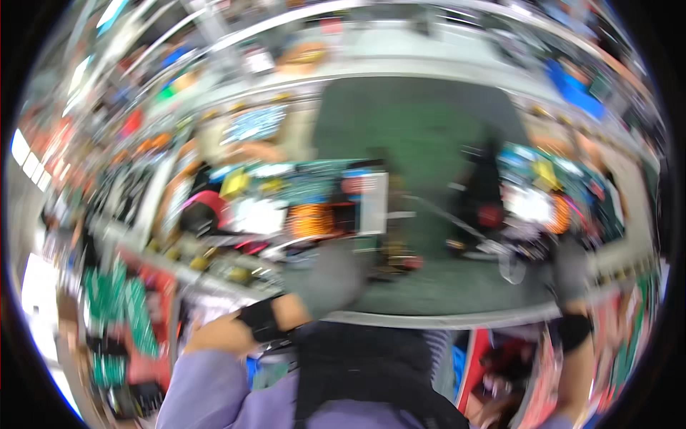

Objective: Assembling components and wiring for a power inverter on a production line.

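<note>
Motion smears the whole picture. My left hand [332, 277], in a grey glove with a black band at the wrist, is at the near edge of a green circuit board assembly [304, 187]. That assembly carries an orange wound coil [311, 220], yellow blocks and a white part; whether I touch it, I cannot tell. My right hand [569, 270], also grey-gloved, is beside the near end of a second, similar assembly [530, 204] with a yellow block [546, 174] and an orange coil [560, 214]. The fingers of both hands are blurred.
Both assemblies lie along a dark green work surface [421, 286] with a pale front edge. A silvery-blue bundle [256, 124] sits beyond the left assembly. Red bins [153, 314] with green items stand at lower left. Pale rails [429, 43] run across the back.
</note>
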{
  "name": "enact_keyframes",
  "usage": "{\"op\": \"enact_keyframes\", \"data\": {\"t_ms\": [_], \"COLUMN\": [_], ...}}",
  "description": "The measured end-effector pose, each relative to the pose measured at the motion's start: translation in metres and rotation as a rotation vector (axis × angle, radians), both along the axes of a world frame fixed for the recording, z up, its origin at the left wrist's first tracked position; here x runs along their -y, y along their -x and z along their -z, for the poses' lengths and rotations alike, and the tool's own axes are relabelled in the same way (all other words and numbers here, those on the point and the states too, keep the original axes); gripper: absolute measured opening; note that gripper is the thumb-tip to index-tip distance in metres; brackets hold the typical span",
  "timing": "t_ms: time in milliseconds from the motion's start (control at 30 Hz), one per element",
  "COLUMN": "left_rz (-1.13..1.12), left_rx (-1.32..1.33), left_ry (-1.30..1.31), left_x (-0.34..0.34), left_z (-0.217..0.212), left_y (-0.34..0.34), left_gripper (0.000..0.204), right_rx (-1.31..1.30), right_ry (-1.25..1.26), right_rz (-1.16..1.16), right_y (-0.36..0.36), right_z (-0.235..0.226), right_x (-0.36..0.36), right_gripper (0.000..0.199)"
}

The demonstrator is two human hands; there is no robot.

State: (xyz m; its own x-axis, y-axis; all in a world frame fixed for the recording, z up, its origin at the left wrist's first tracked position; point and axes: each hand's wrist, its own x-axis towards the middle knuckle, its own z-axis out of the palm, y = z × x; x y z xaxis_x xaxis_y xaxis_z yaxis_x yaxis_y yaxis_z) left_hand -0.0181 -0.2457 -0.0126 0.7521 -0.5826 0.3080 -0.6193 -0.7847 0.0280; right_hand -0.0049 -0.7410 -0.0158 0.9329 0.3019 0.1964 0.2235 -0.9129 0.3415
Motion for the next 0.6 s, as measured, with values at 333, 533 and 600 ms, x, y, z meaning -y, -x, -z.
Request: {"op": "enact_keyframes", "data": {"t_ms": [333, 533, 600], "left_rz": [-0.06, 0.572, 0.742], "left_rx": [-0.011, -0.192, -0.277], "left_ry": [0.08, 0.409, 0.421], "left_x": [0.012, 0.056, 0.083], "left_z": [-0.052, -0.111, -0.104], "left_y": [-0.003, 0.0, -0.005], "left_gripper": [0.023, 0.028, 0.028], "right_rx": [0.078, 0.033, 0.031], "right_ry": [-0.504, -0.682, -0.648], "right_rz": [0.087, 0.377, 0.429], "right_y": [0.08, 0.151, 0.177], "right_z": [0.008, -0.005, -0.013], "right_x": [-0.051, -0.135, -0.133], "right_gripper": [0.036, 0.028, 0.025]}}
